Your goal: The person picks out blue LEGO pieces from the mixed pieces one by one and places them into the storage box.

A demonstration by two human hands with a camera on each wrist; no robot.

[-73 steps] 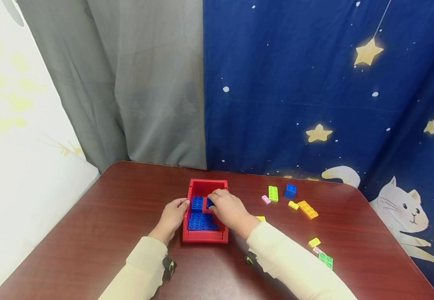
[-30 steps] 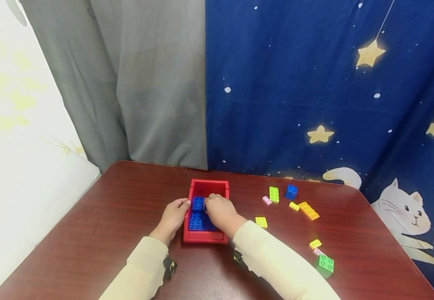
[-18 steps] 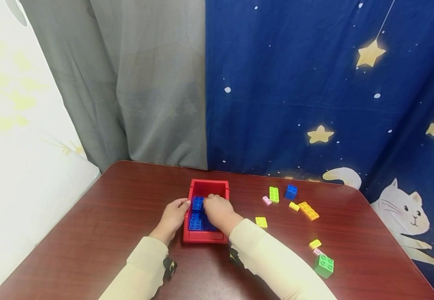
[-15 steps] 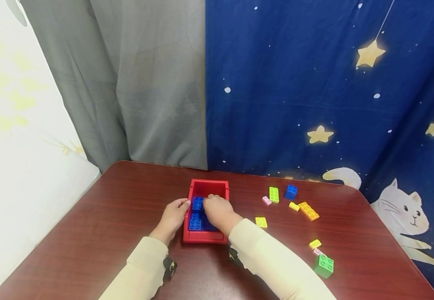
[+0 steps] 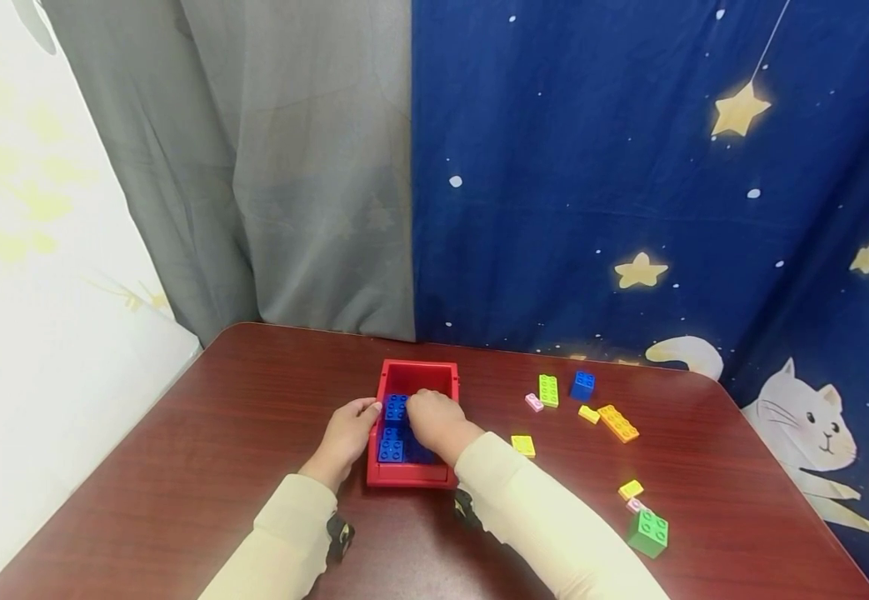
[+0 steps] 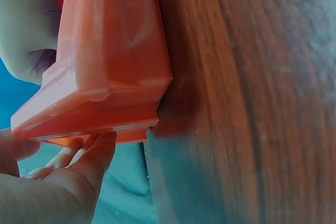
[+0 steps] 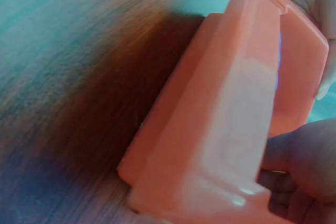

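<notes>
In the head view, a red open box (image 5: 412,476) stands on the table. My left hand (image 5: 347,435) grips its left wall, thumb at the rim and fingers outside; the left wrist view shows those fingers (image 6: 89,156) against the box. Inside are blue toy bricks, one studded brick (image 5: 397,407) along the left side and another (image 5: 391,451) nearer the front. My right hand (image 5: 437,423) reaches down into the box's right half with bent fingers. Its fingertips are hidden, and so is whatever lies beneath them. In the right wrist view the box wall (image 7: 210,119) covers them too.
To the right lie a lime brick (image 5: 548,390), a blue brick (image 5: 582,385), an orange brick (image 5: 617,423), a green brick (image 5: 648,533), and several small yellow and pink ones. A yellow brick (image 5: 522,446) sits near my right sleeve. Curtains hang behind the table.
Since the earliest frame my right hand has shifted left and lower into the box, covering the blue brick seen under its fingers. Over the last half second it barely moves. The left hand keeps its hold.
</notes>
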